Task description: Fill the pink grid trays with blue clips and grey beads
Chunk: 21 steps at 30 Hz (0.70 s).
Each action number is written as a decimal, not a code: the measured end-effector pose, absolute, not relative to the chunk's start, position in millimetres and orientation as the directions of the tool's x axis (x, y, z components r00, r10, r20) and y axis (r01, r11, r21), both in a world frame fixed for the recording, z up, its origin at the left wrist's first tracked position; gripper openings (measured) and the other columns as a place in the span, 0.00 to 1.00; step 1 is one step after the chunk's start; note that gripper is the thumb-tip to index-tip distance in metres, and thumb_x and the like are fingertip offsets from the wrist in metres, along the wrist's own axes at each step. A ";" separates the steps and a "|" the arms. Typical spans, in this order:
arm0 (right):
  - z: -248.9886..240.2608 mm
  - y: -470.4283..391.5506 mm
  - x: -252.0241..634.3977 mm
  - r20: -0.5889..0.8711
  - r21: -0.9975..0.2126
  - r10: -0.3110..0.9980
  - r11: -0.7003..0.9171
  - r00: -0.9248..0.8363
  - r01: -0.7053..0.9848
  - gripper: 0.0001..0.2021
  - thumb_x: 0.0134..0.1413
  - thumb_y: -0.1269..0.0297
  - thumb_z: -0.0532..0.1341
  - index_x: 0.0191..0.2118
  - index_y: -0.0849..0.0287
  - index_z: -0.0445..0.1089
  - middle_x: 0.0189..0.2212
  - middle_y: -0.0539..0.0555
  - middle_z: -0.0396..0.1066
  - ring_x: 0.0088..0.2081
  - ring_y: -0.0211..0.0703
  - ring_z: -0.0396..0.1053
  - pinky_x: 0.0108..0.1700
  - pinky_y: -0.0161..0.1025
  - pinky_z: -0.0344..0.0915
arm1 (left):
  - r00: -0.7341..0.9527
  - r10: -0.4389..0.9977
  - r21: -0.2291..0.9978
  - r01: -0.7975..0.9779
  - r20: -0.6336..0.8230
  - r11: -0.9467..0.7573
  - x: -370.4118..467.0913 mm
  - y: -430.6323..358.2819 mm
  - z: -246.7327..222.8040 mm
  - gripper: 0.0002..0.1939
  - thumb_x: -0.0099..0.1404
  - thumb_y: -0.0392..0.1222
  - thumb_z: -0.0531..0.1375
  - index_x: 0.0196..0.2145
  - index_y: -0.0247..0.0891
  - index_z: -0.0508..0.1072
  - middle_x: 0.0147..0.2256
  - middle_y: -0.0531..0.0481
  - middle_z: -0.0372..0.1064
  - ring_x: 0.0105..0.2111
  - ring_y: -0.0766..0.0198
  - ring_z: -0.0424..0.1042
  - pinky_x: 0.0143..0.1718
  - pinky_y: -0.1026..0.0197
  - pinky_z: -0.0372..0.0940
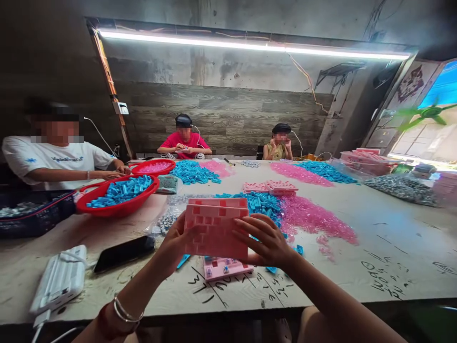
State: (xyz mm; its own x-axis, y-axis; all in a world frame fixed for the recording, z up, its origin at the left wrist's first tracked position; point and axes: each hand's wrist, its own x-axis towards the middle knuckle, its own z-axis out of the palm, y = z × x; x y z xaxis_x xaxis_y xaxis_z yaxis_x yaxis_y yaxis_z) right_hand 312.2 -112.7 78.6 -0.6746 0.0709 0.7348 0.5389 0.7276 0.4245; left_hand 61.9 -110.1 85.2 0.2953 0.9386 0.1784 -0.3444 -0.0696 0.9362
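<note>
Pink panel [216,233] centre, held up off table. Left hand [177,240] pinching its 9 o'clock edge; right hand [267,240] gripping the 3 o'clock edge, fingers slightly apart over front. Lower panel [228,270] on table at 6, partly hidden. Blue pieces [266,205] at 2, pink pieces [314,221] at 3. Black phone [124,253] between 8 and 9, white power bank [60,278] beyond.

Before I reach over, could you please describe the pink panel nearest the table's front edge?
On the white table, look below the held pink piece. There, partly hidden behind it, the pink panel lies; small blue parts set it apart.
</note>
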 end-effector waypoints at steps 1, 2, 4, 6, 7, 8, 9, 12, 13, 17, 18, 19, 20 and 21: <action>78.3 -114.0 312.9 0.744 0.402 0.076 0.743 -0.663 0.536 0.27 0.51 0.47 0.56 0.56 0.50 0.58 0.51 0.54 0.65 0.54 0.47 0.59 0.54 0.47 0.59 | 0.292 0.937 0.942 -0.324 0.191 -0.091 60.7 -109.7 86.1 0.25 0.54 0.44 0.64 0.49 0.39 0.65 0.43 0.44 0.70 0.40 0.53 0.71 0.38 0.57 0.68; 78.1 -115.7 312.6 0.753 0.372 0.087 0.762 -0.652 0.531 0.29 0.49 0.44 0.55 0.56 0.49 0.57 0.51 0.53 0.64 0.53 0.48 0.60 0.53 0.49 0.59 | 0.284 0.937 0.946 -0.304 0.203 -0.113 59.4 -109.3 87.0 0.25 0.53 0.45 0.64 0.48 0.39 0.65 0.42 0.44 0.71 0.39 0.54 0.72 0.37 0.58 0.68; 78.3 -119.7 308.2 0.787 0.312 0.096 0.791 -0.610 0.526 0.30 0.49 0.45 0.55 0.57 0.48 0.54 0.51 0.53 0.64 0.52 0.49 0.61 0.51 0.50 0.61 | 0.256 0.942 0.952 -0.266 0.218 -0.149 56.2 -108.0 88.1 0.23 0.52 0.46 0.65 0.45 0.38 0.67 0.41 0.45 0.72 0.36 0.56 0.72 0.36 0.60 0.68; 79.8 -124.2 299.2 0.839 0.244 0.122 0.786 -0.530 0.568 0.28 0.50 0.54 0.58 0.58 0.49 0.53 0.50 0.54 0.65 0.51 0.49 0.62 0.50 0.50 0.63 | 0.222 0.950 0.959 -0.228 0.219 -0.167 52.4 -106.0 87.5 0.23 0.50 0.46 0.65 0.44 0.37 0.69 0.39 0.46 0.72 0.34 0.58 0.72 0.33 0.62 0.67; 81.0 -126.3 293.8 0.862 0.195 0.156 0.777 -0.483 0.599 0.28 0.50 0.58 0.58 0.58 0.50 0.53 0.50 0.55 0.65 0.50 0.49 0.62 0.49 0.49 0.63 | 0.211 0.953 0.962 -0.212 0.216 -0.171 50.4 -104.6 86.6 0.23 0.49 0.45 0.66 0.43 0.37 0.70 0.38 0.47 0.73 0.33 0.59 0.72 0.32 0.63 0.67; 82.2 -128.3 288.4 0.875 0.140 0.198 0.769 -0.442 0.624 0.27 0.50 0.62 0.58 0.57 0.52 0.53 0.49 0.56 0.65 0.50 0.49 0.62 0.48 0.49 0.64 | 0.212 0.954 0.965 -0.199 0.214 -0.173 48.4 -103.0 85.2 0.23 0.48 0.44 0.67 0.42 0.37 0.70 0.37 0.47 0.73 0.33 0.59 0.72 0.31 0.63 0.66; 83.3 -129.9 283.3 0.877 0.087 0.245 0.765 -0.413 0.639 0.27 0.50 0.64 0.58 0.57 0.53 0.54 0.48 0.57 0.65 0.49 0.49 0.63 0.47 0.49 0.64 | 0.219 0.951 0.966 -0.190 0.217 -0.177 46.6 -101.3 83.7 0.23 0.47 0.43 0.67 0.42 0.38 0.71 0.36 0.48 0.73 0.32 0.60 0.71 0.31 0.64 0.66; 84.9 -132.5 273.7 0.861 0.005 0.313 0.784 -0.402 0.621 0.26 0.51 0.68 0.57 0.56 0.55 0.54 0.44 0.57 0.67 0.46 0.47 0.64 0.45 0.47 0.65 | 0.265 0.933 0.964 -0.169 0.243 -0.203 42.6 -96.8 79.9 0.21 0.44 0.40 0.68 0.39 0.37 0.73 0.32 0.50 0.73 0.31 0.62 0.70 0.31 0.64 0.65; 84.7 -132.5 272.6 0.864 0.000 0.309 0.789 -0.397 0.614 0.25 0.50 0.68 0.58 0.56 0.55 0.55 0.44 0.57 0.67 0.46 0.47 0.64 0.45 0.47 0.65 | 0.272 0.929 0.963 -0.166 0.252 -0.212 42.3 -96.1 79.5 0.20 0.44 0.39 0.68 0.37 0.37 0.74 0.31 0.50 0.74 0.31 0.62 0.70 0.32 0.64 0.65; 82.5 -129.5 273.9 0.850 -0.091 0.399 0.753 -0.343 0.652 0.29 0.48 0.61 0.62 0.56 0.56 0.55 0.48 0.61 0.63 0.48 0.51 0.62 0.47 0.49 0.64 | 0.268 0.930 0.959 -0.197 0.251 -0.202 48.0 -99.2 81.5 0.20 0.42 0.37 0.69 0.36 0.37 0.75 0.30 0.51 0.74 0.30 0.64 0.70 0.32 0.65 0.64; 81.9 -128.2 274.6 0.819 -0.163 0.474 0.733 -0.324 0.660 0.31 0.46 0.58 0.63 0.55 0.58 0.55 0.48 0.62 0.63 0.47 0.51 0.64 0.45 0.48 0.66 | 0.269 0.933 0.961 -0.201 0.239 -0.188 51.1 -101.0 82.4 0.20 0.42 0.37 0.69 0.36 0.37 0.75 0.30 0.51 0.74 0.30 0.64 0.70 0.32 0.65 0.64; 81.2 -126.7 275.2 0.761 -0.256 0.567 0.709 -0.316 0.657 0.31 0.44 0.56 0.64 0.54 0.58 0.57 0.46 0.61 0.65 0.44 0.50 0.66 0.41 0.47 0.67 | 0.270 0.937 0.965 -0.201 0.220 -0.169 54.7 -102.7 82.9 0.21 0.41 0.36 0.69 0.37 0.36 0.75 0.31 0.51 0.74 0.30 0.63 0.70 0.32 0.65 0.64; 80.1 -125.0 275.5 0.679 -0.361 0.663 0.675 -0.315 0.643 0.29 0.43 0.54 0.64 0.51 0.59 0.61 0.41 0.60 0.68 0.39 0.48 0.68 0.37 0.44 0.68 | 0.269 0.944 0.970 -0.202 0.189 -0.136 58.4 -104.0 83.2 0.22 0.42 0.37 0.70 0.38 0.35 0.74 0.32 0.50 0.73 0.31 0.63 0.70 0.32 0.65 0.64; 78.5 -123.1 275.3 0.579 -0.472 0.750 0.627 -0.318 0.620 0.24 0.43 0.52 0.64 0.46 0.59 0.65 0.36 0.57 0.70 0.34 0.46 0.68 0.32 0.41 0.67 | 0.265 0.954 0.974 -0.211 0.143 -0.087 62.0 -104.8 82.9 0.23 0.43 0.38 0.69 0.40 0.35 0.73 0.33 0.49 0.73 0.31 0.62 0.71 0.31 0.65 0.64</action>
